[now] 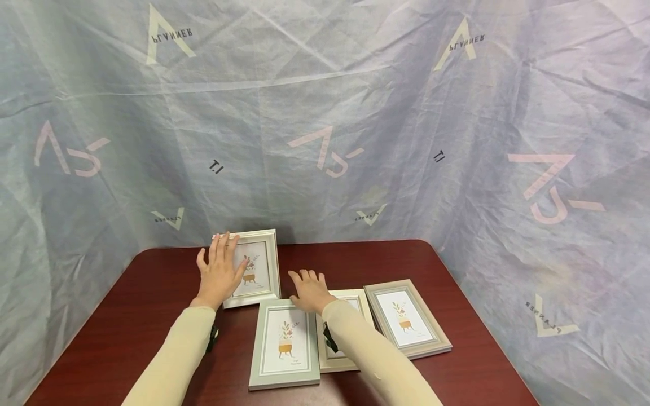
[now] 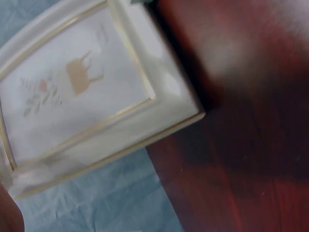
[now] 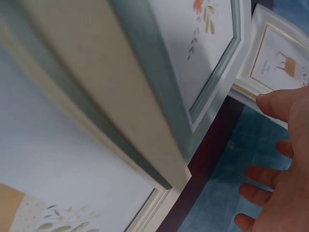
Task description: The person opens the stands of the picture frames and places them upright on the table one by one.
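Observation:
At the back left of the table, a white picture frame with gold lines [image 1: 256,276] stands leaning back, showing a flower-pot print. My left hand [image 1: 218,276] is spread over its left side, fingers straight near the top edge. Part of a fingertip [image 2: 8,212] shows by that frame's edge in the left wrist view. My right hand [image 1: 311,290] hovers palm down with fingers extended, holding nothing. Below it lie a pale green picture frame [image 1: 285,344] and a cream picture frame [image 1: 339,365], the latter partly covered by my right forearm.
A beige-grey picture frame [image 1: 406,318] lies tilted at the right, beside the cream one. The dark red table [image 1: 127,327] has rounded back corners. Behind and around it hangs a grey printed cloth [image 1: 325,113].

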A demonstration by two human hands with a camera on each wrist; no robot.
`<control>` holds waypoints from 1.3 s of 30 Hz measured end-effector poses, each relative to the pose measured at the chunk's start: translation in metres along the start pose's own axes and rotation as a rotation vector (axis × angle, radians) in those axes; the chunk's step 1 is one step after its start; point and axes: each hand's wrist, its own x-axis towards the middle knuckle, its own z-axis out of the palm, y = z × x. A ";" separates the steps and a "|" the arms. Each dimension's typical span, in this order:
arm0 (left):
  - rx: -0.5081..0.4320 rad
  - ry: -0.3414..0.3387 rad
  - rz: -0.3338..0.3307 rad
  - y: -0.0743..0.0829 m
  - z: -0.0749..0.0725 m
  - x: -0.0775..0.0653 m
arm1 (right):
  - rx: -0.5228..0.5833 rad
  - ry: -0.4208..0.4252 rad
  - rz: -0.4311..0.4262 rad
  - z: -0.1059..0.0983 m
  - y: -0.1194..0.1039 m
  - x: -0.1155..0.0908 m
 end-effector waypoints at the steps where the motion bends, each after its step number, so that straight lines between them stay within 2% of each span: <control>1: -0.002 0.008 0.008 0.002 0.002 -0.002 | -0.001 0.002 -0.006 0.000 0.001 -0.001; 9: -0.023 0.013 0.049 0.017 0.016 -0.020 | -0.037 0.027 -0.058 0.005 0.000 -0.009; 18: -0.057 -0.020 0.042 0.037 0.028 -0.044 | -0.070 0.040 -0.101 0.014 0.000 -0.014; 27: -0.044 -0.114 0.029 0.055 0.040 -0.071 | -0.114 0.037 -0.109 0.032 0.003 -0.015; 34: -0.036 -0.192 0.014 0.064 0.042 -0.084 | -0.093 0.018 -0.087 0.044 0.010 -0.011; 39: -0.003 -0.211 0.028 0.065 0.044 -0.089 | -0.105 0.010 -0.071 0.046 0.012 -0.010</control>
